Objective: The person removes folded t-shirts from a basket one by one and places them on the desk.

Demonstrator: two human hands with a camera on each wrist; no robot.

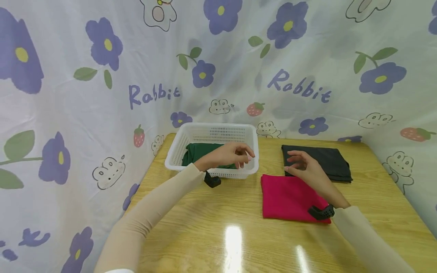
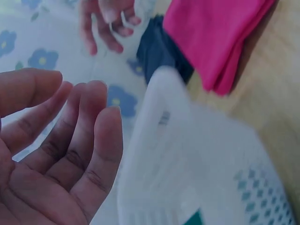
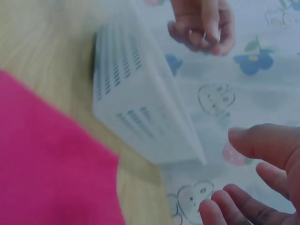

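A white perforated plastic basket stands at the back left of the table, with a folded dark green cloth inside it. Over the basket's right part hovers my left hand, fingers loosely bent and holding nothing. A folded pink cloth lies right of the basket, and a folded black cloth lies behind it. My right hand is above where these two cloths meet, thumb and fingers apart with nothing between them. In the left wrist view the palm faces the basket's rim without touching it.
The wooden table carries the basket and the cloths. A white curtain printed with purple flowers and rabbits hangs close behind the basket and along both sides. Each wrist wears a black camera band.
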